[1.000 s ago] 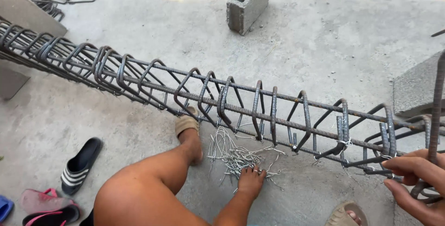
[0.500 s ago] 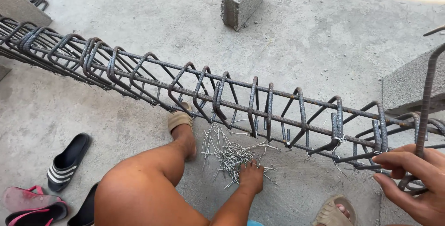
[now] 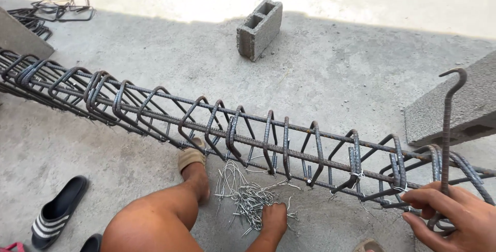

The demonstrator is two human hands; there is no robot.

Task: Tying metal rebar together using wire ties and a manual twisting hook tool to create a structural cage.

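Our right grip (image 3: pixel 454 216) wraps hook tool (image 3: pixel 447 128) at cage (image 3: pixel 268 143) end. Left grip (image 3: pixel 274 220), a moment ago just reaching, now pinches ties (image 3: pixel 243 192) on floor (image 3: pixel 330 71) under cage; we judge fresh tie coming.

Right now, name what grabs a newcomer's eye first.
A long rusty steel rebar cage runs corner to corner across the concrete floor. Below it, the left hand rests on a pile of grey tie wires. At lower right, the right hand holds a hooked steel rod.

1 head view, steeply downward, close over rebar cage (image 3: pixel 268 146) and floor (image 3: pixel 336 71)
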